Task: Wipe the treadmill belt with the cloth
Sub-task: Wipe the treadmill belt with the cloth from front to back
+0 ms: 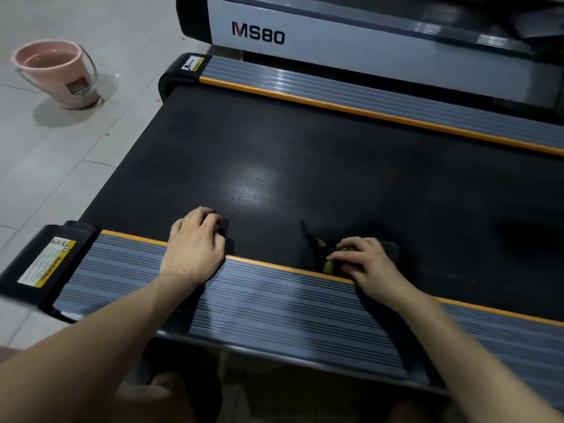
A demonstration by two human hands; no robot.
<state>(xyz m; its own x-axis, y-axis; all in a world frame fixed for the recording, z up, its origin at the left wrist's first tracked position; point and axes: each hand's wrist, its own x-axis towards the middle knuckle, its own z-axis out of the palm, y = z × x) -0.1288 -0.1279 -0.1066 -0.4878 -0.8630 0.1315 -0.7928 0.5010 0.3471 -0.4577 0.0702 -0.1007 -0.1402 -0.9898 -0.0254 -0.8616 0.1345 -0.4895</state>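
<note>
Two bare hands reach over the near side rail [274, 303] of a treadmill onto its black belt [305, 154]. The right hand [363, 264] presses down on a dark cloth [323, 248] with yellow-green patches, its fingers [341, 254] curled over the bunched fabric; the cloth lies on the belt just beside the rail's orange edge strip [274, 265], and one dark corner sticks up toward the belt's middle. The left hand [195, 245] rests across the orange strip with its fingers bent onto the belt and holding nothing. A yellow warning label [47, 262] sits on the rail's black end cap. On the tiled floor [45, 178] to the left stands a pink bucket [61, 73] with water inside and a wire handle. Beyond the far rail [366, 97] stands a second machine marked MS80 [258, 33].
</note>
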